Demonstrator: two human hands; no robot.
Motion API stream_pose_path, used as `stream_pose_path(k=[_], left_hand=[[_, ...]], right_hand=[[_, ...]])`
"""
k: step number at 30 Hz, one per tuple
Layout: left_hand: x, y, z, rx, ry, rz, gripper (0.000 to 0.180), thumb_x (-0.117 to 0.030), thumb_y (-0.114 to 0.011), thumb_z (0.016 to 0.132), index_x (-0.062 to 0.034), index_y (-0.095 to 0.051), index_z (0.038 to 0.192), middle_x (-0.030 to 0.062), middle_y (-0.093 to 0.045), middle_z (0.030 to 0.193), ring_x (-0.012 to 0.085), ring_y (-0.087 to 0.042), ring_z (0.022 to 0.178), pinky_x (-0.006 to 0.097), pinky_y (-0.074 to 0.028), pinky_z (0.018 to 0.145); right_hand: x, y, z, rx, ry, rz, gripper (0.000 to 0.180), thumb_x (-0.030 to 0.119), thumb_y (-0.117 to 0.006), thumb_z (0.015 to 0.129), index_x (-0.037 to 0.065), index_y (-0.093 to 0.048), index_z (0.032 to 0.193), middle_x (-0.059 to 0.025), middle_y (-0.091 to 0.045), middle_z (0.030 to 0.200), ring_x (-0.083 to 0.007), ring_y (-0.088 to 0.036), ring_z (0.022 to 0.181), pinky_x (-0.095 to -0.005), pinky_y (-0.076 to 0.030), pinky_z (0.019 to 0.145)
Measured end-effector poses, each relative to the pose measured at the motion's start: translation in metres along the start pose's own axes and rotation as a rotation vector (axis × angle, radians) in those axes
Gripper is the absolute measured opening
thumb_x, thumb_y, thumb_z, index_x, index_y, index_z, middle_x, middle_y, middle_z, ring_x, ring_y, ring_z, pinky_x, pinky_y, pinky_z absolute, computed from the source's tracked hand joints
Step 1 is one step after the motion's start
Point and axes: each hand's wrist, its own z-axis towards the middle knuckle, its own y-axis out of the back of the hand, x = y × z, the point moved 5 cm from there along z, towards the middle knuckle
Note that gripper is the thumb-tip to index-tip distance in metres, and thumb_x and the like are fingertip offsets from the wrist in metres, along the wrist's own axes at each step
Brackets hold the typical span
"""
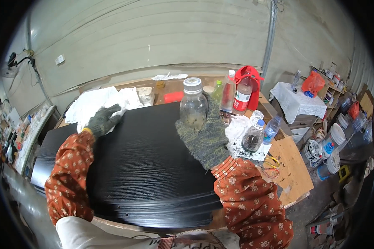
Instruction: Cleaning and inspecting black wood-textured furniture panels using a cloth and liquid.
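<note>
Hidden: the right hand [205, 139] wears a grey knitted glove whose back faces the camera, so its fingers are covered; they wrap the lower part of a clear plastic jar [193, 106] with a pale lid. What is inside the jar is murky and hard to make out.
Left hand [103, 120]: in a dark glove, fingers curled down and pressing a white cloth [96, 103] onto the far left corner of a black wood-grain panel [145, 166]. The fingertips are buried in the cloth.
Jar position: upright, above the panel's far edge, held in the right fingers.
Panel: lies flat on the worktop [293, 170], under both hands; its near edge is cut off by the person's sleeves.
Beyond the right fingers: a red-labelled bottle [242, 97], a slim clear bottle [228, 93] and a red container [250, 81], partly overlapping.
Right of the right fingers: a small dark-stained bottle [252, 139] and a blue-capped bottle [272, 128] on a stained white rag [237, 128].
</note>
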Motion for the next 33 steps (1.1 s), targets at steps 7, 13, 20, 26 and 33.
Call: stream_pose_path(k=[7,13,20,26,33], left_hand=[[-0.099,-0.035,0.026,-0.089,-0.340,-0.017,0.047,-0.046,-0.049,0.092,-0.0157,-0.053,0.128,0.0105,-0.064,0.114,0.0266,-0.061,0.104,0.039,-0.042,0.097],[-0.017,0.008,-0.008,0.009,0.043,0.012,0.051,-0.050,-0.042,0.094,-0.0129,-0.056,0.125,0.0127,-0.050,0.135,0.0298,-0.047,0.124,0.041,-0.037,0.104],[-0.109,-0.035,0.019,0.044,-0.321,-0.021,0.051,-0.050,-0.041,0.094,-0.0181,-0.050,0.132,0.0110,-0.045,0.139,0.0265,-0.045,0.126,0.038,-0.037,0.105],[-0.028,0.012,-0.008,0.052,0.149,-0.098,0.051,-0.050,-0.042,0.094,-0.0113,-0.054,0.125,0.0098,-0.066,0.109,0.0238,-0.058,0.111,0.038,-0.040,0.099],[-0.133,-0.028,-0.026,-0.002,-0.697,0.021,0.052,-0.042,-0.048,0.093,-0.0087,-0.047,0.133,0.0177,-0.048,0.135,0.0310,-0.048,0.121,0.039,-0.037,0.105]], right_hand=[[-0.003,-0.011,0.000,0.006,-0.033,0.200,0.084,0.022,-0.079,0.066,0.002,-0.033,0.134,-0.0168,-0.048,0.124,-0.0275,-0.051,0.114,-0.0404,-0.041,0.099],[0.002,-0.005,-0.004,-0.062,0.057,0.079,0.088,0.023,-0.080,0.065,0.002,-0.031,0.136,-0.0170,-0.047,0.126,-0.0280,-0.051,0.115,-0.0403,-0.040,0.099],[-0.005,0.000,0.001,0.003,0.000,0.049,0.087,0.024,-0.079,0.065,0.003,-0.031,0.135,-0.0173,-0.046,0.127,-0.0283,-0.051,0.117,-0.0403,-0.042,0.099],[-0.002,-0.004,-0.001,-0.023,0.096,-0.108,0.088,0.027,-0.080,0.067,0.002,-0.030,0.135,-0.0178,-0.047,0.126,-0.0281,-0.051,0.116,-0.0401,-0.042,0.099],[-0.038,-0.023,0.008,0.088,0.214,-0.016,0.083,0.028,-0.074,0.074,0.003,-0.028,0.139,-0.0179,-0.046,0.126,-0.0284,-0.050,0.116,-0.0394,-0.044,0.098]])
